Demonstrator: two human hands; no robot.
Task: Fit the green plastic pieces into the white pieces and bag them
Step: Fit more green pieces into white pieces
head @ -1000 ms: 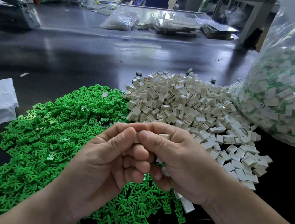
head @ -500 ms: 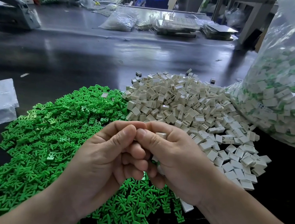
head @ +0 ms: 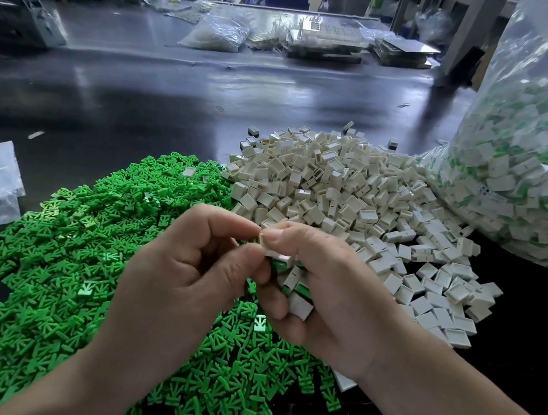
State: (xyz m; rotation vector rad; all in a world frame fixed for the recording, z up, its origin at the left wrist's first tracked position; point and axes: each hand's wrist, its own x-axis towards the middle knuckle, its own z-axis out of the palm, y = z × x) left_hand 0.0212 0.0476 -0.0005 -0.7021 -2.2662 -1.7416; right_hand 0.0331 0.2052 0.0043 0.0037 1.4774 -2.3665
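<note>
- White piece (head: 269,247) pinched by right hand (head: 330,300); spare pieces (head: 300,305) cupped in its palm.
- Left hand (head: 186,265) pinched on same piece.
- Risk: green piece, hidden between the fingertips, jammed if skewed; spares dropped.

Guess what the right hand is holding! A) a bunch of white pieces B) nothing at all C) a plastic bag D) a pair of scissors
A: the right hand curls its fingers round several white pieces, and the left hand pinches at the top one with thumb and forefinger.
</note>
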